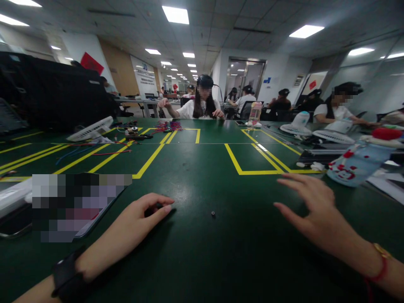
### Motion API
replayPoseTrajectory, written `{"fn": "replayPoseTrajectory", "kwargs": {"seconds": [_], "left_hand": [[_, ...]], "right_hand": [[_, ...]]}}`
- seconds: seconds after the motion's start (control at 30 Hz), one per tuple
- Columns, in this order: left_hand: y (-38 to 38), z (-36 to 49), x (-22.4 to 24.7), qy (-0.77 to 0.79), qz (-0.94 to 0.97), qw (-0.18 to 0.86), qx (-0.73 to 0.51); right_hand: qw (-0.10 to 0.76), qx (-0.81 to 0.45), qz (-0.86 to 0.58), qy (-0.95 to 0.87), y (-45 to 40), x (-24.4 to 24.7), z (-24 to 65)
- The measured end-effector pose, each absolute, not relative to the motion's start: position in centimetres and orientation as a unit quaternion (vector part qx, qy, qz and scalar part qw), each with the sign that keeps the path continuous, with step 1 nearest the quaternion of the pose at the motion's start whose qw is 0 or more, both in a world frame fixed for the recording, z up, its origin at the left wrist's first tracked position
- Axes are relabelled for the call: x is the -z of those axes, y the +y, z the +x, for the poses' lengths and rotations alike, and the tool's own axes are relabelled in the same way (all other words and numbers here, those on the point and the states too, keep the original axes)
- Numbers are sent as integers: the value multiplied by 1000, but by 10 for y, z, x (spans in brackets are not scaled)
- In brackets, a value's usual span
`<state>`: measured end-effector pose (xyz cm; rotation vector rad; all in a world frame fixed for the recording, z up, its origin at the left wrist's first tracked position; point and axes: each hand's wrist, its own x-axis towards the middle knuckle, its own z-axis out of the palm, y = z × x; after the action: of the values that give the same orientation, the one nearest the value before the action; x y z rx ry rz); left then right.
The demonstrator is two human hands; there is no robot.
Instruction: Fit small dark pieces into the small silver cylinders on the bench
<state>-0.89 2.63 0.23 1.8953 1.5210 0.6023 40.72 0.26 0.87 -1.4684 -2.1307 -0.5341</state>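
A small dark ring-shaped part [213,214] lies on the green table [195,256], between my two hands. My left hand [147,212] rests at the table to its left, with thumb and forefinger apart and nothing seen between them; the other fingers are mostly hidden. To the right, my right hand [311,204] is held over the table with its fingers spread and nothing in them. Neither hand touches the small part.
A blurred-out flat item [104,210] lies left of my left arm. A blue bottle [356,162] stands beyond my right hand. Wires [168,126], a white fan [91,129] and yellow tape lines are farther back. A person [205,101] sits opposite.
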Motion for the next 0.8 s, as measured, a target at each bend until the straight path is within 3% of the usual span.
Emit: {"fn": "replayPoseTrajectory", "kwargs": {"seconds": [0.13, 0.23, 0.37, 0.57, 0.8], "left_hand": [[23, -10, -1, 559, 741, 287, -237], [21, -12, 0, 557, 747, 275, -239], [21, -14, 1, 551, 748, 281, -239], [23, -9, 2, 541, 756, 281, -238], [21, -9, 2, 538, 760, 278, -235]], "right_hand": [[191, -27, -470, -861, 4, -9, 303], [197, -85, -465, -859, 14, -6, 272], [224, -59, -486, -843, 22, -19, 309], [248, 191, -644, -698, 16, -46, 444], [180, 56, -776, -602, 7, -42, 508]]}}
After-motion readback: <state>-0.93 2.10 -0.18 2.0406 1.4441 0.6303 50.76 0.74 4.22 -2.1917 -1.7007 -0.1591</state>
